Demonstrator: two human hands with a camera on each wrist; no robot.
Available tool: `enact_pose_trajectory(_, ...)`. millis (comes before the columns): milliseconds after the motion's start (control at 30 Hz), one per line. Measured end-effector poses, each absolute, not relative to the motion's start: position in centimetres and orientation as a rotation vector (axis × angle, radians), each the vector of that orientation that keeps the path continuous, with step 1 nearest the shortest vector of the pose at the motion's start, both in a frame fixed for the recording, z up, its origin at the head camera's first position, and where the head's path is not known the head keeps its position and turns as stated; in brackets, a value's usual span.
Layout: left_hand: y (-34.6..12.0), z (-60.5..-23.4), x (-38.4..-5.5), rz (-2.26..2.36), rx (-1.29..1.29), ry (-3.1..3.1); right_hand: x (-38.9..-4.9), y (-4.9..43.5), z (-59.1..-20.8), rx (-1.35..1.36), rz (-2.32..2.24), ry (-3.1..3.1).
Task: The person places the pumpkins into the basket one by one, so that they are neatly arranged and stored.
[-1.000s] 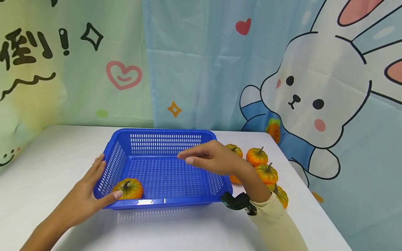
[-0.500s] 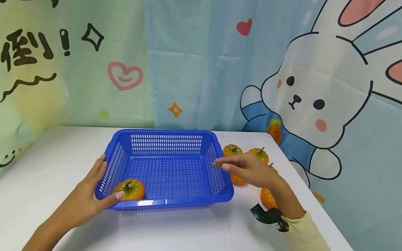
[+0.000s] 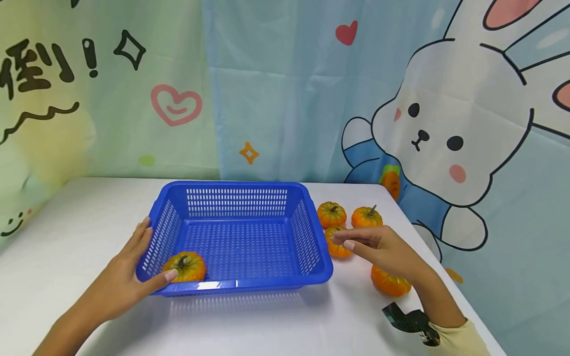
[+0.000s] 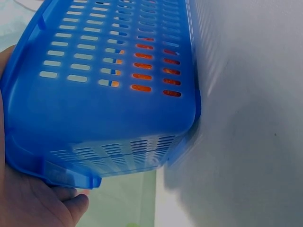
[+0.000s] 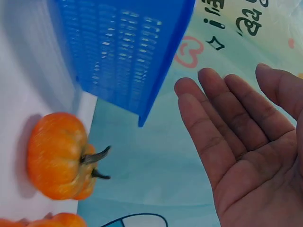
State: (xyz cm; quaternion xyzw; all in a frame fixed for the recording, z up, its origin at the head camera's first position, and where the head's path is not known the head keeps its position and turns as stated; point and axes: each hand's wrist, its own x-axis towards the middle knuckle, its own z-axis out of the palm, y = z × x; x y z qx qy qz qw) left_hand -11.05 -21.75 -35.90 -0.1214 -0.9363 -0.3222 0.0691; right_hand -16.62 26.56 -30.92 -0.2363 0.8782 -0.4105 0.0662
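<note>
- Blue plastic basket (image 3: pixel 267 284): gripped at its near-left corner by the left hand (image 3: pixel 120 272), thumb over the rim, fingers against the outside of the side wall. Whether the thumb also touches the basket pumpkin (image 3: pixel 189 268) cannot be told.
- Right hand (image 3: pixel 387 251): fingers extended with a slight bend, thumb set apart, grasp vacant. It hovers to the right of the basket, above the table. The right wrist view shows a gap between the fingers and the nearest pumpkin in that view.
- Basket form: rectangular, sloping walls, rounded corners, slotted sides, perforated floor, smooth flat rim. Orange shows through the slots in the left wrist view.
- Basket pumpkin: squat, ribbed, orange shading to green on top, dark stem; it sits inside the near-left corner.
- Outside pumpkins, same type, right of the basket: far-left pumpkin (image 3: pixel 331 214), far-right pumpkin (image 3: pixel 366 217), middle pumpkin (image 3: pixel 338 246) beside the basket wall, near pumpkin (image 3: pixel 390 283) below the right hand in the head view.
- Obstruction: the right hand covers part of the middle and near pumpkins in the head view.
- Surroundings: white table (image 3: pixel 249 326); printed cloth backdrop (image 3: pixel 276 109) with a rabbit; black wrist band (image 3: pixel 407 319); pale yellow sleeve (image 3: pixel 460 340).
</note>
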Motion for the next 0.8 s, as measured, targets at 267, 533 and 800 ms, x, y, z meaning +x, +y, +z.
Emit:
enact_pose_trajectory(267,-21.8,-35.9,-11.0,-0.987,-0.359,-2.807,-15.1,28.7,-31.9,-0.765,-1.258,2.63)
enact_pose_trajectory(533,-21.7,-35.8,-10.9,-0.993,-0.348,-2.815,-13.2,32.0,-32.4,-0.648,-1.242,2.747)
enact_pose_trajectory(800,-21.6,-35.6,-10.9,-0.99,-0.344,-2.812,-12.4,34.9,-33.8,-0.492,-1.256,2.862)
